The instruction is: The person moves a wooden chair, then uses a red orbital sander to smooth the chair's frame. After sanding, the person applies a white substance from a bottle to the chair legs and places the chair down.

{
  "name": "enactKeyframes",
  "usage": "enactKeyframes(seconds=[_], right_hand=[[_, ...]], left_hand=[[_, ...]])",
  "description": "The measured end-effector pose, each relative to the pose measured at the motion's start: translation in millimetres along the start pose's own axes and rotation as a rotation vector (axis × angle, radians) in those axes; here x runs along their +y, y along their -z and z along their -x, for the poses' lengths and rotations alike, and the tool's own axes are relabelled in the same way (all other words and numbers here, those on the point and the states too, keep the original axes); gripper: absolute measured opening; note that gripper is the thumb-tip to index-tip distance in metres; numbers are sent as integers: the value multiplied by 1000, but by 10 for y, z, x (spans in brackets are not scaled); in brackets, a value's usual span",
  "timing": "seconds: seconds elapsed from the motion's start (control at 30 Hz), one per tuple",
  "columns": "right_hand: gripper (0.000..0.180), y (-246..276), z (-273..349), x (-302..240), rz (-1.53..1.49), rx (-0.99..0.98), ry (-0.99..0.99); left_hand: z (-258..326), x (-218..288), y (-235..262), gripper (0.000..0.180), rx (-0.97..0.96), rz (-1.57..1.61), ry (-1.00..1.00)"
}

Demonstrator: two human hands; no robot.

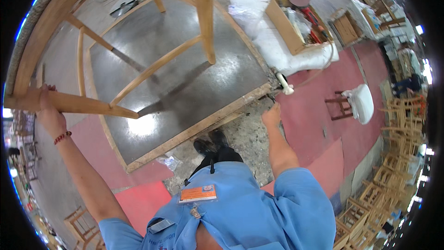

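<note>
A printed orange badge [198, 193] hangs as the left hand [50, 113] grips a chair [92, 103] on a table [178, 41] by red mats [305, 120], the right hand's grip [272, 115] unclear

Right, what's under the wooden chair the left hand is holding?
Under the wooden chair you can see a shiny grey tabletop with wooden edging and dark leg shadows. Whatever lies directly behind the chair's frame is covered.

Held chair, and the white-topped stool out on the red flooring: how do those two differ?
The held chair is pale, honey-coloured wood; the white-topped stool has dark brown legs.
The left hand grips the chair; no hand touches the stool.
The chair is over the grey panel; the stool is on the red flooring.
Both have crossbars.
</note>
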State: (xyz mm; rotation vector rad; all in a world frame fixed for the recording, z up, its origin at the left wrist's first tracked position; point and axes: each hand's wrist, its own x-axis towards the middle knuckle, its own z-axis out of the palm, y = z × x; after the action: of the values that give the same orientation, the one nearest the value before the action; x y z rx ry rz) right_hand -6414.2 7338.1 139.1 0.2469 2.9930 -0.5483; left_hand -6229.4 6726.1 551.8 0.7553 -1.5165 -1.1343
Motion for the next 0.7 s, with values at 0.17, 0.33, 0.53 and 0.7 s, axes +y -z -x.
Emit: enactKeyframes(seconds=[0.17,0.33,0.53,0.7], right_hand=[[50,315,-545,-477,624,-803,361],[59,1686,-945,-2374,156,-707,518],[41,3143,-995,-4366,-845,-117,948],[20,3233,-728,-5079,-885,-28,833]], left_hand=[[152,346,66,35,-72,-307,-205],[200,691,-20,33,-9,-360,-208],[97,674,-281,24,136,-234,-179],[-249,633,-278,23,110,-279,-62]])
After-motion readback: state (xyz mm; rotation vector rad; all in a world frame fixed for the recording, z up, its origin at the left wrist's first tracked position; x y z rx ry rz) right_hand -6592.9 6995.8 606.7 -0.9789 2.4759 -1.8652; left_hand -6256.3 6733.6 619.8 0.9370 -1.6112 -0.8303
